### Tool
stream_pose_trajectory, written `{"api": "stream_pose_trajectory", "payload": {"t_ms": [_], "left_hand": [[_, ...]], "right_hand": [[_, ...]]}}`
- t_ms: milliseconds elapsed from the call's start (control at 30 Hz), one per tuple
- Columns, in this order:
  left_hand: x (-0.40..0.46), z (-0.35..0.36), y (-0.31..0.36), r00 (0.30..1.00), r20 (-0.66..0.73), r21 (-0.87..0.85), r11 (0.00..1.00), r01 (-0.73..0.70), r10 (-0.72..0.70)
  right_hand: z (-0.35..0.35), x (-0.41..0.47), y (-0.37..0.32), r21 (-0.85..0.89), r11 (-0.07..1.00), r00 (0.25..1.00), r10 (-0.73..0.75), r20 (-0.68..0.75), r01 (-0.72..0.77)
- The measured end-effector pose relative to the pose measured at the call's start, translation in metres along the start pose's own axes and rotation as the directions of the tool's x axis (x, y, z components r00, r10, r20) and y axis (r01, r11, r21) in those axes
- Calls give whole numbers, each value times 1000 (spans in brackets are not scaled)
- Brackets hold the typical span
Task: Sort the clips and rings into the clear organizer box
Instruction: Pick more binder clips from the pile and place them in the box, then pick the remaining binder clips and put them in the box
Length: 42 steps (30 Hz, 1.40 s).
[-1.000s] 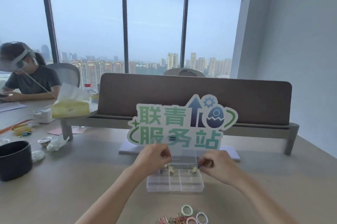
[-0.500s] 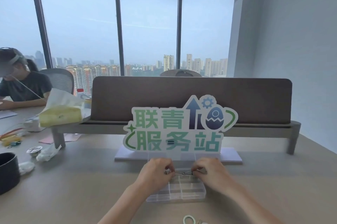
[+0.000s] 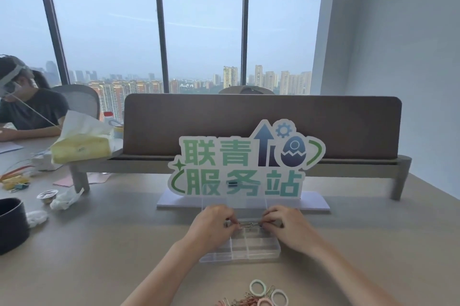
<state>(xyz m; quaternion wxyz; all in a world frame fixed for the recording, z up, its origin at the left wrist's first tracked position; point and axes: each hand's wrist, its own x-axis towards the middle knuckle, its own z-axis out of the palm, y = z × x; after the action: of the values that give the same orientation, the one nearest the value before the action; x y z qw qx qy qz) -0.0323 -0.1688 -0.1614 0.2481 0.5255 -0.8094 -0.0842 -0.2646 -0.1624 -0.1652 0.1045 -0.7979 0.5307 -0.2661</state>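
A clear organizer box [image 3: 251, 248] lies on the table with its lid raised toward the sign. My left hand [image 3: 211, 223] and my right hand [image 3: 286, 223] hover over the box's far row, each pinching one end of a small bunch of metallic clips [image 3: 249, 225] stretched between them. Near the bottom edge sit pastel rings [image 3: 258, 287] and a heap of rose-gold clips [image 3: 245, 302]. The box compartments look empty from here.
A cut-out sign [image 3: 246, 161] on a white base stands just behind the box, before a brown desk divider [image 3: 261, 126]. To the left are a black container [image 3: 11, 223], crumpled wrappers [image 3: 66, 199], a tissue pack [image 3: 82, 148] and a seated person [image 3: 27, 106].
My hands dropped from the raised lid to the box's far row and now pinch clips between them. The camera tilted, and the rings came back into view.
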Motion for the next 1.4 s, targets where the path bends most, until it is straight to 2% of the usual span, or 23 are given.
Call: {"api": "stream_pose_trajectory", "payload": {"t_ms": [233, 367, 433, 567, 667, 767, 867, 933, 1067, 1167, 1400], "left_hand": [[-9, -13, 9, 1000, 11, 8, 1000, -29, 29], [-28, -28, 27, 992, 32, -71, 990, -122, 124], [-47, -37, 45, 971, 135, -92, 979, -184, 195], [-92, -50, 78, 870, 363, -102, 942, -319, 333], [-123, -59, 90, 823, 429, -136, 928, -348, 372], [-145, -61, 92, 809, 462, -61, 923, -380, 364], [-154, -58, 88, 805, 479, -6, 918, -398, 352], [-155, -56, 85, 810, 470, 5, 917, -399, 350], [-153, -52, 79, 810, 444, 6, 903, -430, 383], [-155, -51, 77, 816, 401, 9, 888, -459, 417], [-152, -51, 80, 790, 399, -5, 862, -507, 466]], "right_hand": [[-14, -8, -8, -16, 999, 999, 41, 9, -41], [-38, -31, -17, 10, 999, 999, 49, -2, -49], [-50, -52, -24, 1, 1000, 999, 29, 34, -29], [-64, -106, -41, 12, 1000, 996, 3, 90, -4], [-65, -149, -59, 59, 997, 995, -61, 81, 56], [-61, -186, -78, 125, 980, 975, -170, 141, 153], [-52, -206, -88, 140, 946, 915, -321, 243, 294], [-49, -211, -90, 127, 931, 884, -365, 292, 343], [-52, -212, -90, 150, 927, 863, -375, 338, 344], [-57, -210, -88, 78, 931, 844, -357, 400, 357], [-65, -210, -84, 72, 923, 831, -373, 413, 378]]}}
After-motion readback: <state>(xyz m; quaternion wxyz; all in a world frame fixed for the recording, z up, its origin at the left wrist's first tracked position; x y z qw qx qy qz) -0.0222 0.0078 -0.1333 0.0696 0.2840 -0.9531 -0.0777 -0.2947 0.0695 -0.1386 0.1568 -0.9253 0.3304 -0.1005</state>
